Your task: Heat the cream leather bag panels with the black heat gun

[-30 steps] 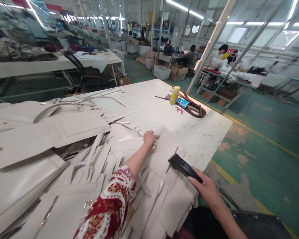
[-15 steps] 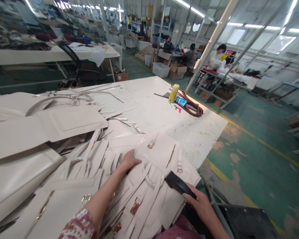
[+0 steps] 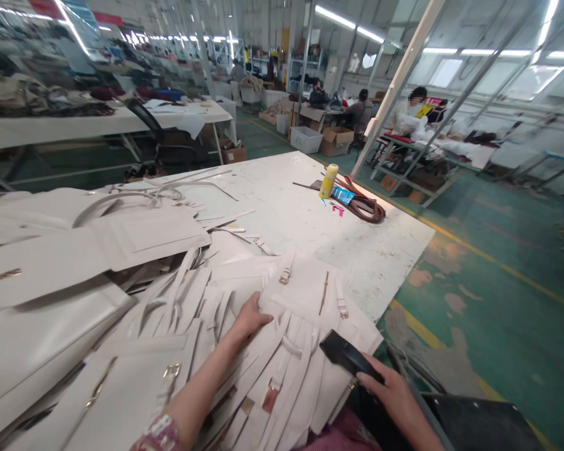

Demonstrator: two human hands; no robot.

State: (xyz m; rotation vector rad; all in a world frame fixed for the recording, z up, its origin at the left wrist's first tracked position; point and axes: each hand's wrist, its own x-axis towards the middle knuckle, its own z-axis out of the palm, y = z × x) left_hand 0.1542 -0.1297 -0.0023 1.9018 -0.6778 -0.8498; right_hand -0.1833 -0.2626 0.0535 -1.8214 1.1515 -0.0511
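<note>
White bench (image 3: 272, 194) bears a panel (image 3: 303, 293), buckles (image 3: 283, 278) already on; how much of the pale heap (image 3: 56, 250) left of it is finished, I can't judge. Before the panel, the right hand (image 3: 391, 388) grips a black tool (image 3: 348, 357); at the panel's left corner, the left hand's (image 3: 248, 322) hold is unclear.

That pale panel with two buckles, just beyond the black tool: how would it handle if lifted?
The pale panel would probably flex without crumpling: it looks thin, with straight edges. Its smooth surface may feel slippery. The metal buckles could swing, as their straps look narrow.
</note>
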